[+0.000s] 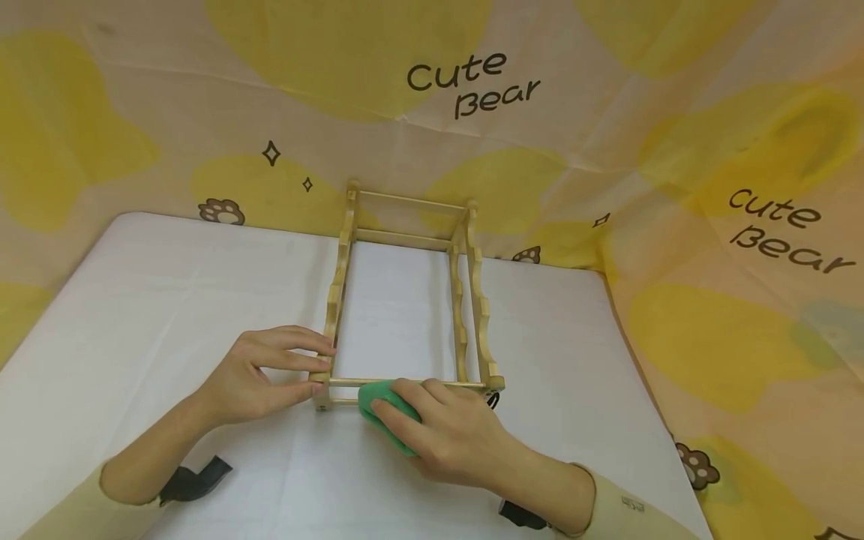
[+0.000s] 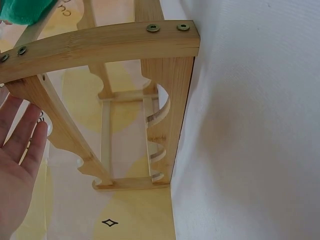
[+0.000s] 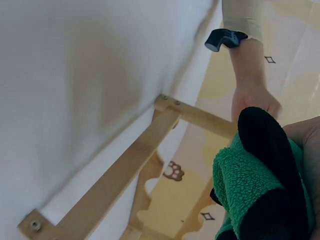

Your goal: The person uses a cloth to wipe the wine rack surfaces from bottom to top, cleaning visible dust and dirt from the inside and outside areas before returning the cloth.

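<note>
A pale wooden rack with wavy-edged side rails lies lengthwise, away from the person. My left hand holds its near left corner, fingertips on the rail and thumb lower at the corner. Seen from the left wrist, the fingers lie fairly straight beside the wood. With my right hand I grip a folded green cloth against the near crossbar. The right wrist view shows the cloth's fuzzy green surface and black parts; most of that hand is hidden there.
The rack stands on a white-covered table. Behind and to the right hangs a yellow-patterned fabric with printed words and paw marks. A black strap piece sits at the left wrist. A thin black loop shows by the near right corner.
</note>
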Motion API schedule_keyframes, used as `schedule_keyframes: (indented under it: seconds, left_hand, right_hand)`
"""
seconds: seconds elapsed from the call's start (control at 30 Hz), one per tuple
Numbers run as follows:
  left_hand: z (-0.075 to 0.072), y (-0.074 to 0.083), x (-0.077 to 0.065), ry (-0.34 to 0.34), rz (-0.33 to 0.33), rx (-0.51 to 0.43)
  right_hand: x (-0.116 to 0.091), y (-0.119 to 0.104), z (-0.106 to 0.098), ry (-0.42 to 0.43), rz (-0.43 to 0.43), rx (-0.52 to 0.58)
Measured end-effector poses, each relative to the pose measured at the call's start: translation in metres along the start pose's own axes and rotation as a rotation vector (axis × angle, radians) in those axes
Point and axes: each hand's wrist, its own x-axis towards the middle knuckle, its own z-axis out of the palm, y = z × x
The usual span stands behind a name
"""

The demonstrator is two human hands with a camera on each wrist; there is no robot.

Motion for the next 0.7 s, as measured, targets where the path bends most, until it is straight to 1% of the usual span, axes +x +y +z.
schedule_keyframes:
  seconds: [0.1,0.2,0.37,0.53,0.7]
  left_hand:
    - [0.000,0.000,0.000,-0.003,0.001,0.004]
    - [-0.001,0.000,0.001,-0.005,0.005,0.005]
    - [-0.001,0.001,0.001,-0.011,0.004,0.001]
    - [-0.001,0.001,0.001,-0.012,0.000,0.003]
    - [-0.001,0.001,0.000,-0.009,-0.001,0.006]
  right_hand:
    - [0.010,-0.004,0.004,0.001,-0.004,-0.010]
    - [0.017,-0.006,0.007,0.008,-0.026,-0.034]
    - [0.025,-0.006,0.010,0.028,-0.062,-0.072]
    - [0.026,-0.005,0.010,0.021,-0.067,-0.076]
    - [0.019,-0.004,0.006,-0.001,-0.055,-0.078]
